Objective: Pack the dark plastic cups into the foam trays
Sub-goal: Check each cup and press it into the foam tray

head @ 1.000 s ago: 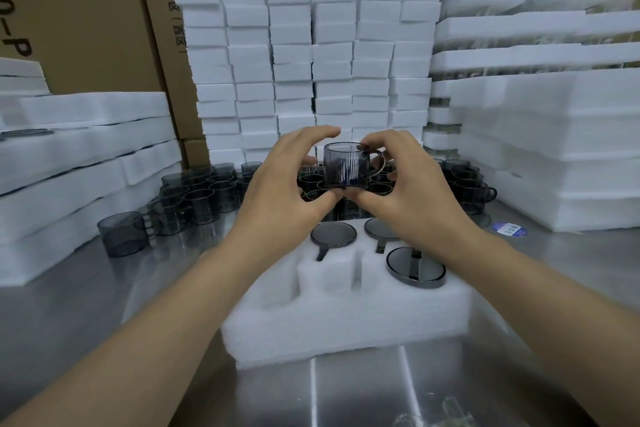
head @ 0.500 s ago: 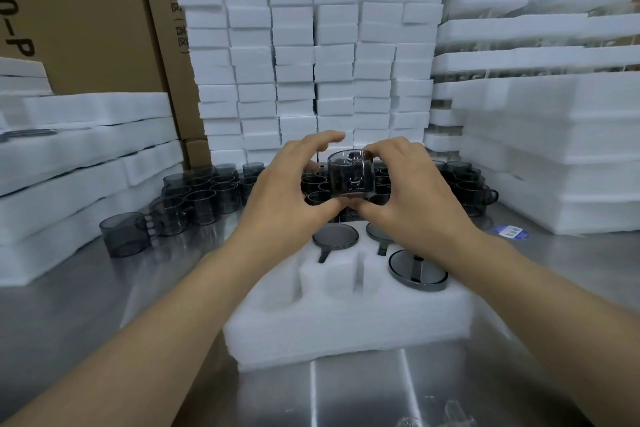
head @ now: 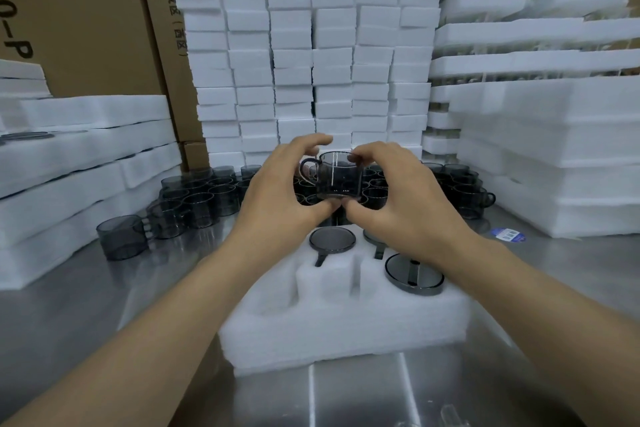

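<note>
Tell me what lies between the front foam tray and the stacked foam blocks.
In the head view, loose dark cups stand there on the steel table.

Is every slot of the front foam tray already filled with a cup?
No, the foam tray holds cups, but its near left slots stand empty.

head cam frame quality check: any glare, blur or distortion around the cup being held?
Head view: wide-angle bend curves the foam block stacks toward the edges; light is even, shadows soft; a bright vertical glint runs down the cup held by the left hand and right hand; the steel table mirrors the foam tray with pale streaks; the left fingers look slightly smeared.
</note>
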